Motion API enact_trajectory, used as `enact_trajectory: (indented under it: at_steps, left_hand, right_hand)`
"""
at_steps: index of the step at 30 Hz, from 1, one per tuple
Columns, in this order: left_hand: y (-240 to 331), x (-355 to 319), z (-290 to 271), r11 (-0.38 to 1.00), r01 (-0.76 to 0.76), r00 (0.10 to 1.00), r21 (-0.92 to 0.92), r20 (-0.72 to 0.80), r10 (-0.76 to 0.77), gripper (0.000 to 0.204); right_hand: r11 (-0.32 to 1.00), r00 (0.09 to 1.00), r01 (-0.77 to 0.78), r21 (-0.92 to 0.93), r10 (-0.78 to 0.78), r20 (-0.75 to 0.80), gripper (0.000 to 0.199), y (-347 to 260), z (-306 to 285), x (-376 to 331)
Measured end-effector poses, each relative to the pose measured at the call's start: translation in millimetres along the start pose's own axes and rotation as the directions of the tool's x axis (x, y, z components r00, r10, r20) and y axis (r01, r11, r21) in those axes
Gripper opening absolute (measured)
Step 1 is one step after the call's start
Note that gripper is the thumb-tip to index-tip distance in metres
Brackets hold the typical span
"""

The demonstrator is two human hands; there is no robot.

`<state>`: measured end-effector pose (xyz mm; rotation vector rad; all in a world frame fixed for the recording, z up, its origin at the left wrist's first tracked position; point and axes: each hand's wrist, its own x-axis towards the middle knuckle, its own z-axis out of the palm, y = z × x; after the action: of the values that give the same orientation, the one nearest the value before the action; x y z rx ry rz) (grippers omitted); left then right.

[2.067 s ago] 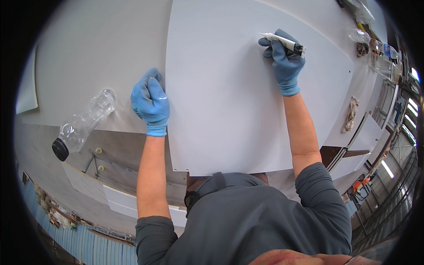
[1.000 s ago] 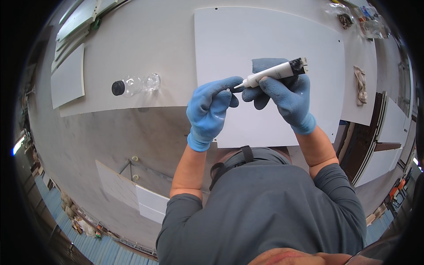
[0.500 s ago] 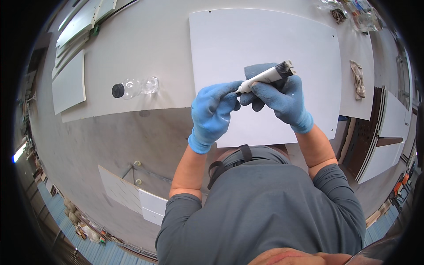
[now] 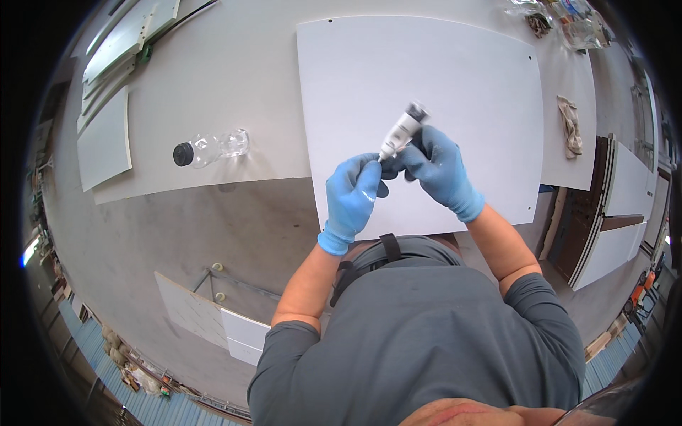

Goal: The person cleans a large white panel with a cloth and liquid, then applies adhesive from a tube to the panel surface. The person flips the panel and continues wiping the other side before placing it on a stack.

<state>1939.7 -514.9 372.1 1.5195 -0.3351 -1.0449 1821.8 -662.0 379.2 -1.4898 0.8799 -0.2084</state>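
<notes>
A white squeeze tube (image 4: 402,134) with a dark crimped end is held tilted above a white board (image 4: 426,64), its nozzle pointing down to the left. My left hand (image 4: 350,199), in a blue work glove with a darker grip coating, pinches at the nozzle tip. My right hand (image 4: 444,170), gloved alike, has its fingers closed around the tube's lower part. The tube's far end is smeared by motion. Whether a cap sits between my left fingers is hidden.
A clear bottle with a black cap (image 4: 211,147) lies to the left on the grey table (image 4: 263,85). White panels (image 4: 106,138) lie at far left. A stained glove or cloth (image 4: 570,126) lies at right, clear containers (image 4: 582,32) behind it. Stacked boards (image 4: 618,206) stand right.
The tube has swung more upright, its dark end moving left. My left hand has shifted right, and my right hand has drawn left and down, with its fingers more curled.
</notes>
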Motion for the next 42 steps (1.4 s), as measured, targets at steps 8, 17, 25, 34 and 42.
enact_trajectory:
  at_steps: [8, 17, 25, 34, 42]
  left_hand:
    - [4, 12, 14, 0.995, 0.029, 0.999, 0.1, -0.027, -0.027, 0.02]
    - [-52, 100, -51, 0.819, -0.405, 0.841, 0.406, -0.185, 0.508, 0.026]
    - [-105, 177, -143, 0.391, -0.082, 0.613, 0.917, -0.263, 0.745, 0.028]
    - [-117, 180, -147, 0.411, -0.01, 0.657, 0.912, -0.304, 0.69, 0.033]
    - [-120, 180, -148, 0.374, -0.03, 0.637, 0.927, -0.27, 0.722, 0.032]
  right_hand:
    - [0.312, 0.781, 0.433, -0.846, -0.598, 0.179, 0.051, 23, -8, 24]
    - [0.764, 0.822, 0.472, -0.44, -0.562, -0.093, 0.022, 46, -10, 71]
    - [0.94, 0.993, -0.112, 0.322, 0.121, -0.009, 0.026, 62, 23, 109]
    - [0.922, 0.967, -0.242, 0.303, 0.254, -0.001, 0.021, 70, 51, 142]
    - [0.931, 0.957, -0.274, 0.239, 0.289, -0.026, 0.021, 64, 59, 145]
